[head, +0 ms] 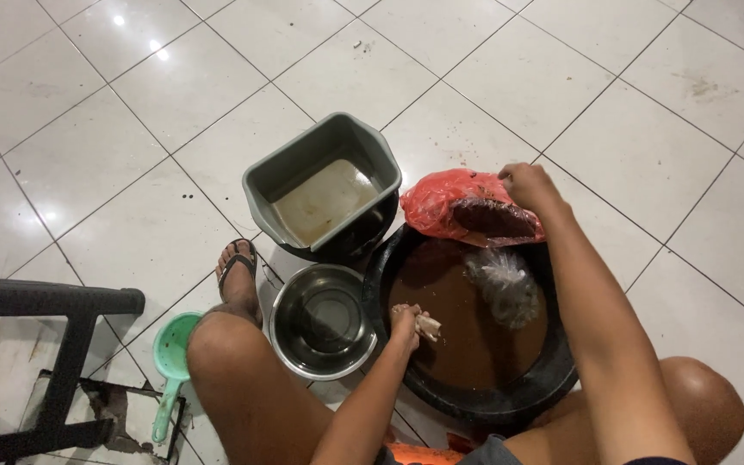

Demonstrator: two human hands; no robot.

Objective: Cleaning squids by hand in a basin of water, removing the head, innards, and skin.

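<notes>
While the left hand pinches a pale piece of meat over the black basin of brown water, the right hand grips the red bag at the basin's far rim. A steel bowl touches the basin's left edge, a grey tub behind it on the floor.

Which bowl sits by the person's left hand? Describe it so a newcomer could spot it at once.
Start at the big black basin of brown water between the person's knees. Just left of it, beside the left hand, sits the steel bowl. It is the only shiny round metal vessel; the grey tub behind it is squarish plastic.
</notes>
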